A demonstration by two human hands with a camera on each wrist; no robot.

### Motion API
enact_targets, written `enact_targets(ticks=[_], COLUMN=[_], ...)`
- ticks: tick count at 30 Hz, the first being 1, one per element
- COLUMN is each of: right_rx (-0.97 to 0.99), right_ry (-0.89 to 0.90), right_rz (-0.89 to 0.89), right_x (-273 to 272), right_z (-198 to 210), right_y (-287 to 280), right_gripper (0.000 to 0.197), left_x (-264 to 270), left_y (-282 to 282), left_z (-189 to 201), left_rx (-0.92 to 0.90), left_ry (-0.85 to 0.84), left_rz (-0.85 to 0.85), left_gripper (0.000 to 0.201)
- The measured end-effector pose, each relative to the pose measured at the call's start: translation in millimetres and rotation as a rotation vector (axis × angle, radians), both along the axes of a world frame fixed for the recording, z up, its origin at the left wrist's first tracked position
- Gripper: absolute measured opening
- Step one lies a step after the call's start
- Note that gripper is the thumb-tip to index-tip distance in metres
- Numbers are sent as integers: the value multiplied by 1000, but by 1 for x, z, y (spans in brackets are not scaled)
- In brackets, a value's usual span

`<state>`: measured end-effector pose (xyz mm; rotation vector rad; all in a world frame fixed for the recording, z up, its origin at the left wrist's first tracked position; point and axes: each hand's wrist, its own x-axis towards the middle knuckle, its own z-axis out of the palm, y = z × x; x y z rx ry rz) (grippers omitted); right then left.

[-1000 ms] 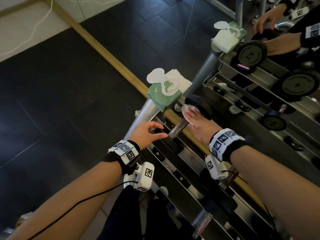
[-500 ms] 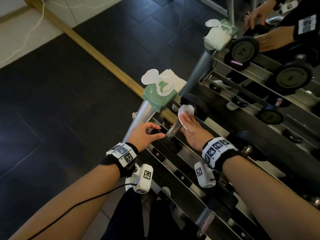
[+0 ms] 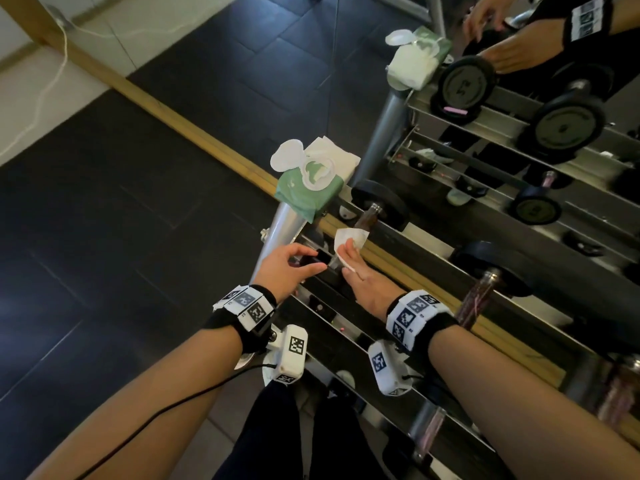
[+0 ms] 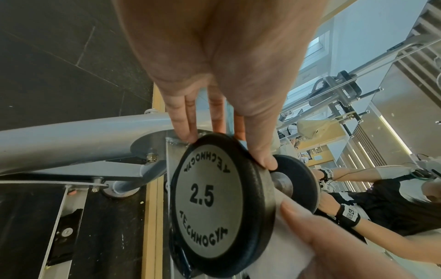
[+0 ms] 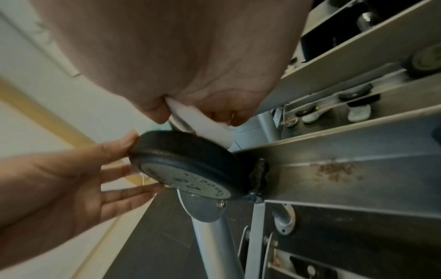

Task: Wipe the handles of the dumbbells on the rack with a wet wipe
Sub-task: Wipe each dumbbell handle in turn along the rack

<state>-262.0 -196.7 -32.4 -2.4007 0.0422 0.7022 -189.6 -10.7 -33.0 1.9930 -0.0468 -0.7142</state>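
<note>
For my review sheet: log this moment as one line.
left hand: steadying end plate of 2.5 dumbbell | right hand: wet wipe wrapped on handle | wipe pack: open, atop rack post

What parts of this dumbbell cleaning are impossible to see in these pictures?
- Handle under the wet wipe: head view, covered by the wipe and right hand.
- Right hand's fingers: right wrist view, hidden behind the palm.
- Far dumbbell markings: head view, too dark.
- Plate lettering: right wrist view, blurred.
</note>
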Motion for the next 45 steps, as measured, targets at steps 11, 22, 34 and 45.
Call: enact_targets(ticks=[11,22,34,45], right_rx=[328,507,215,361], right_ry=[-89,-45,-145,-225], right_rz=[-492,-572,-603,-989], right_x=[13,8,-23,12], right_z=[10,-16,-8,-12], right_y=[-3,20,8,-9], right_gripper=[55,68,44,47], left_x=[0,7,9,1], left_y=[-1,1,5,4], left_z=[5,-4,-11,-12], left_rx=[16,-5,-46,-130], left_ry=[-61,-82,-67,-72], left_rz=[-63,-97,-87,-49], left_gripper=[29,22,21,20])
